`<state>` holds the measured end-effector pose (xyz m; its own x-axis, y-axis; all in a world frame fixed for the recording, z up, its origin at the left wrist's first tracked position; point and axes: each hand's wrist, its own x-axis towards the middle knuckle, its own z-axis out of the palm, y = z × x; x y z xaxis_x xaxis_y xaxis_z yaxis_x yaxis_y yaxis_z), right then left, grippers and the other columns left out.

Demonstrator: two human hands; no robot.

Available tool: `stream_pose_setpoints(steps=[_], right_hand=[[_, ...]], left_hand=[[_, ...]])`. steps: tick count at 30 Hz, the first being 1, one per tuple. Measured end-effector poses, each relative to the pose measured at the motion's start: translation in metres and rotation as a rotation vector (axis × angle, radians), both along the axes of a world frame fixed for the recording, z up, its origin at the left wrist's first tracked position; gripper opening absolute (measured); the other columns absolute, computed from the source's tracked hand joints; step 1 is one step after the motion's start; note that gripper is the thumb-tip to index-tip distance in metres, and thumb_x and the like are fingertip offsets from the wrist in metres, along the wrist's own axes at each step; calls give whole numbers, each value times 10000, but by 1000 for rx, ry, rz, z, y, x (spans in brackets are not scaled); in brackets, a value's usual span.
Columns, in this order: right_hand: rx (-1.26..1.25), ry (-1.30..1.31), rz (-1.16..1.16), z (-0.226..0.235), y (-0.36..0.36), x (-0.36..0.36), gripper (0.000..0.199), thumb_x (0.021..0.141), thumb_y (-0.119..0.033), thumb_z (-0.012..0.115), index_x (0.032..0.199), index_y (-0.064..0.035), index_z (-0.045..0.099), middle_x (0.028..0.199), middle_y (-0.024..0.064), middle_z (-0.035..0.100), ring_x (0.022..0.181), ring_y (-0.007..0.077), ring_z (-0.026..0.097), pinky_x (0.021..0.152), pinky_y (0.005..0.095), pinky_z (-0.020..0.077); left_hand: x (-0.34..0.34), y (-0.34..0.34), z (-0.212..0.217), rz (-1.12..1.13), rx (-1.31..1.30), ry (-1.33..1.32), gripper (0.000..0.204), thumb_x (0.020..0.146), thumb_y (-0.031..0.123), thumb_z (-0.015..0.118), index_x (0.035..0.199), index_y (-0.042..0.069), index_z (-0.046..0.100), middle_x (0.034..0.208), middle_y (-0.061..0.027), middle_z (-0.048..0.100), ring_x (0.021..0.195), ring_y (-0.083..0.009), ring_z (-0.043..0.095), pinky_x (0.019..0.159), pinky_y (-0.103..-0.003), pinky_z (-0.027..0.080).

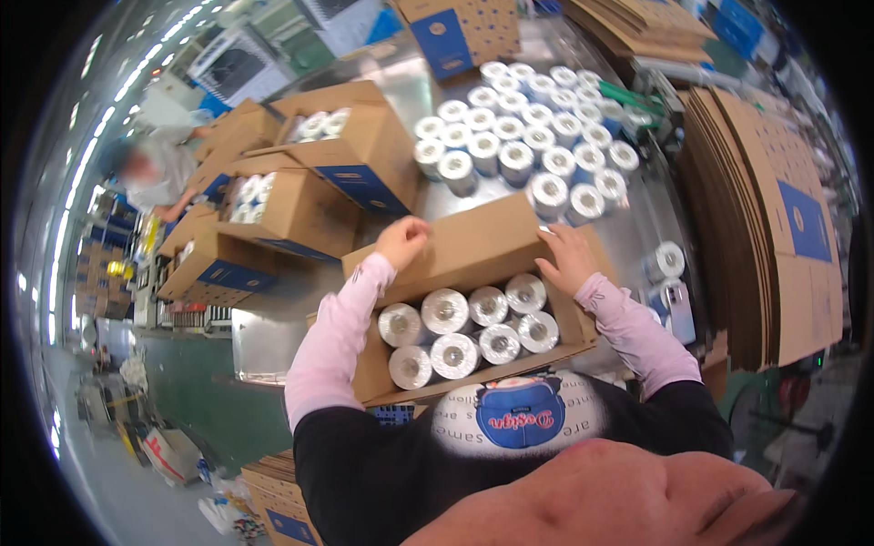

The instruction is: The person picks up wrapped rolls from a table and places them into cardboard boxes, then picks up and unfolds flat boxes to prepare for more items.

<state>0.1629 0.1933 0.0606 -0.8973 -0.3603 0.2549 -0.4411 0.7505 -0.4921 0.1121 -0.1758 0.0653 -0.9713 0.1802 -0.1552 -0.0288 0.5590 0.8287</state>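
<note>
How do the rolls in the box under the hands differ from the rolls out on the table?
The boxed rolls are few, about eight, packed tight inside the cardboard box that the left hand and right hand press on. The table rolls are many more, standing loose on the metal table, uncontained. Both sets are white rolls seen end-on, with grey cores.

hands (487,250) on carton flap (473,246), rolls (469,332) inside

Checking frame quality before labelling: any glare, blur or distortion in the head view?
Head view: strong fisheye bending, black vignette at the rim; ceiling lights streak along the left edge. Glare on the metal table and on the wrapped rolls. The carton, left hand and right hand are fairly sharp; the person at far left is blurred.
</note>
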Motion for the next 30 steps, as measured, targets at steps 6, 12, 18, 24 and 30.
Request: stream_pose_setpoints(steps=[6, 12, 18, 24, 30], right_hand=[[-282, -128, -54, -64, 43, -9, 468, 881, -200, 560, 1328, -70, 509, 1394, 232, 418, 1311, 405, 366, 1107, 446, 295], [13, -147, -436, -134, 156, -161, 521, 793, -214, 646, 1297, -117, 560, 1362, 255, 459, 1285, 401, 410, 1081, 468, 342], [488, -566, -458, -172, 158, -228, 671, 801, -477, 632, 1412, -282, 434, 1466, 185, 348, 1409, 327, 251, 1135, 579, 157], [493, -563, -620, -173, 135, -227, 537, 828, -467, 603, 1318, -258, 534, 1372, 188, 455, 1347, 337, 342, 1115, 596, 167], [537, -465, -349, -220, 98, -106, 476, 829, -436, 600, 1259, -232, 584, 1256, 155, 520, 1258, 311, 424, 1104, 632, 148]], left_hand=[[-78, 156, -122, -427, -443, -28, 400, 798, 267, 677, 1155, 93, 629, 1170, -180, 601, 1123, -342, 538, 1015, -417, 401], [-206, 261, -131, -242, -591, 300, 588, 772, 460, 696, 1250, 134, 589, 1437, -192, 384, 1390, -381, 251, 1092, -529, 283], [-239, 299, -152, -253, -924, -147, 707, 722, 604, 696, 1239, 127, 633, 1560, -223, 128, 1446, -394, 74, 1110, -544, 228], [-240, 280, -156, -245, -956, -61, 475, 719, 414, 737, 1116, 159, 679, 1263, -158, 489, 1228, -343, 417, 1027, -452, 355], [-199, 233, -143, -203, -876, -48, 563, 616, 459, 792, 1072, 143, 699, 1118, -173, 634, 1101, -317, 573, 959, -373, 457]])
